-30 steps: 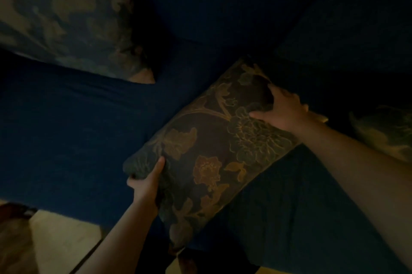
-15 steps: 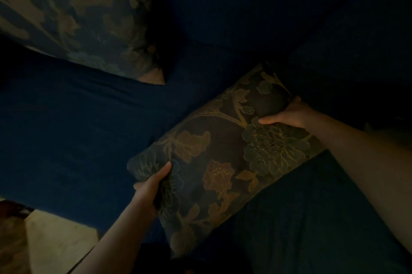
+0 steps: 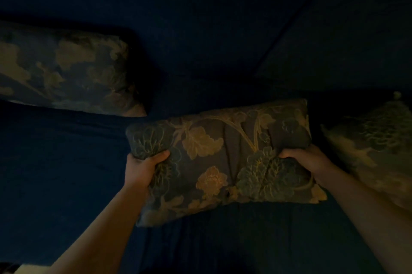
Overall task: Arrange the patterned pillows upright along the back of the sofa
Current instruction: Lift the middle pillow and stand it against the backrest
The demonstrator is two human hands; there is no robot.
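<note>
**Three patterned pillows on a dark blue sofa; middle one held in both hands**

Lighting very low; fine detail is hard to read.

We count three patterned pillows. The middle pillow, floral in tan and green on a dark ground, is held lengthwise over the sofa seat, in front of the sofa back. Whether its lower edge touches the seat we cannot tell.

Our left hand is closed on its left end, thumb pressed into the front face, the other fingers hidden behind the fabric. Our right hand is closed on its right end, fingers curled over and denting the fabric.

The left pillow leans against the sofa back, well apart from the held one. The right pillow sits at the frame edge, just beside the right forearm, partly cut off.

Two hands, two bare forearms in view.
</note>
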